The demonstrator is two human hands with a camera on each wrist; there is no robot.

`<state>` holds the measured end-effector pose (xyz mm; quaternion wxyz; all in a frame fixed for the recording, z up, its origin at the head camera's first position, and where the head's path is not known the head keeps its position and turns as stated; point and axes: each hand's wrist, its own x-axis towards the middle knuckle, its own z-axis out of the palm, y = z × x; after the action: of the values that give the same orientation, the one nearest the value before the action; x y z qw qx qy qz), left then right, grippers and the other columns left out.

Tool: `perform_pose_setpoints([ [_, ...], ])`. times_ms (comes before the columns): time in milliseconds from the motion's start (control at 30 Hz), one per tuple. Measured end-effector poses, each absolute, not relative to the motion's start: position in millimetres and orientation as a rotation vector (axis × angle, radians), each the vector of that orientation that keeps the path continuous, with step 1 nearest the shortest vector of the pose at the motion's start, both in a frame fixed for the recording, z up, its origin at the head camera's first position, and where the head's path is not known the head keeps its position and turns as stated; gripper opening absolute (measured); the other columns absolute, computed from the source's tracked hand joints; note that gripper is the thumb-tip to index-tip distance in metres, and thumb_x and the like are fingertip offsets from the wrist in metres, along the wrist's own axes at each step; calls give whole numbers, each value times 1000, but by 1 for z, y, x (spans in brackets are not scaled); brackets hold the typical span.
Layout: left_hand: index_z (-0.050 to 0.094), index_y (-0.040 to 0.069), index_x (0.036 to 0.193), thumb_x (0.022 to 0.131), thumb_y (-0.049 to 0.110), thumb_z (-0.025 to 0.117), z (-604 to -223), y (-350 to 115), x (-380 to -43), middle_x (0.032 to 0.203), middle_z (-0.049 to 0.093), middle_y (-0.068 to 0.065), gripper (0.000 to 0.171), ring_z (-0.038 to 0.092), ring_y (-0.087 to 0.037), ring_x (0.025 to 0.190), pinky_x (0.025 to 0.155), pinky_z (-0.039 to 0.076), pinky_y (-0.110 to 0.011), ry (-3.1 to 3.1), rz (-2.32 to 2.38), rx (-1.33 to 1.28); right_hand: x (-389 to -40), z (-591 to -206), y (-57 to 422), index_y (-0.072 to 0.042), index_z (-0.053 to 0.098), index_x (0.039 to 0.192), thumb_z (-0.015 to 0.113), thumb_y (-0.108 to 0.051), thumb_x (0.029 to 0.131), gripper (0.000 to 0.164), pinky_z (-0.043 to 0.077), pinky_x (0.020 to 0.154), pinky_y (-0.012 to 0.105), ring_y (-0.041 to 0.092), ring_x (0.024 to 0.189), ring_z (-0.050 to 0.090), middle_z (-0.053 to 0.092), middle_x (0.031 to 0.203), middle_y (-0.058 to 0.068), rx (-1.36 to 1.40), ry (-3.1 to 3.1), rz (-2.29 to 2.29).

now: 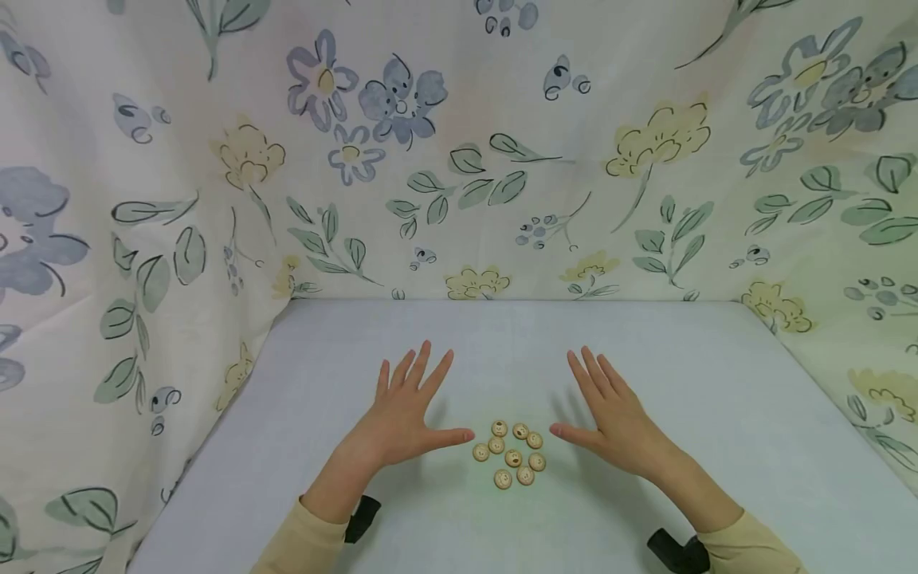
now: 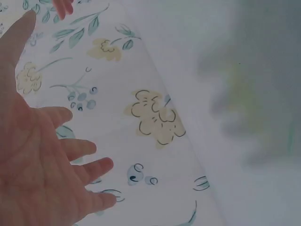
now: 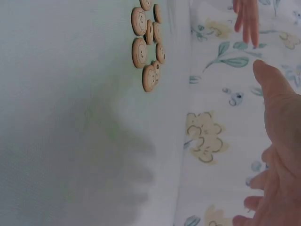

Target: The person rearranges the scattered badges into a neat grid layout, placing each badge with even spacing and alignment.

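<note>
Several small round wooden discs (image 1: 513,458) lie in a loose cluster on the white tabletop, with dark face-like markings on top. In the right wrist view the same discs (image 3: 139,52) show printed drawings and rounded edges. To the left of the cluster, my left hand (image 1: 405,418) hovers with fingers spread and thumb pointing towards the discs. On the other side my right hand (image 1: 620,422) is held up likewise, fingers straight and thumb out. Both hands cast shadows on the table and hold nothing. The left wrist view shows the left palm (image 2: 42,165) with its fingers apart.
The white table (image 1: 512,359) ends at a floral curtain (image 1: 466,159) along the back. More of this cloth hangs at the left and right sides. A black wrist strap (image 1: 362,518) sits on the left forearm, and another black device (image 1: 677,552) on the right.
</note>
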<state>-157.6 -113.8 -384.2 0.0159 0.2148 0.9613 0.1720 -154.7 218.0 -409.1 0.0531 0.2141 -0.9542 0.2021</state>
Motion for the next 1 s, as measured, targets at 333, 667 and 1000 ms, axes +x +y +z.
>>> perform_pose_setpoints([
  [333, 10, 30, 157, 72, 78, 62, -385, -112, -155, 163, 3, 4, 111, 16, -28, 145, 107, 32, -53, 2904, 834, 635, -153, -408, 217, -13, 7, 157, 64, -59, 85, 103, 26, 104, 64, 41, 142, 17, 12, 160, 17, 618, -2893, 809],
  [667, 20, 23, 156, 73, 71, 68, -388, -111, -156, 158, 22, 0, 107, 25, -20, 143, 107, 33, -48, 2885, 987, 660, -152, -411, 217, -13, 18, 156, 69, -52, 85, 95, 36, 101, 56, 36, 132, 37, 33, 152, 15, 622, -2818, 939],
  [1000, 38, 18, 148, 73, 57, 78, -395, -106, -154, 141, 43, 4, 93, 51, -21, 121, 93, 47, -42, 2861, 1123, 675, -153, -414, 214, -8, 36, 148, 76, -34, 84, 80, 50, 88, 43, 28, 111, 56, 52, 133, 9, 639, -2739, 974],
])
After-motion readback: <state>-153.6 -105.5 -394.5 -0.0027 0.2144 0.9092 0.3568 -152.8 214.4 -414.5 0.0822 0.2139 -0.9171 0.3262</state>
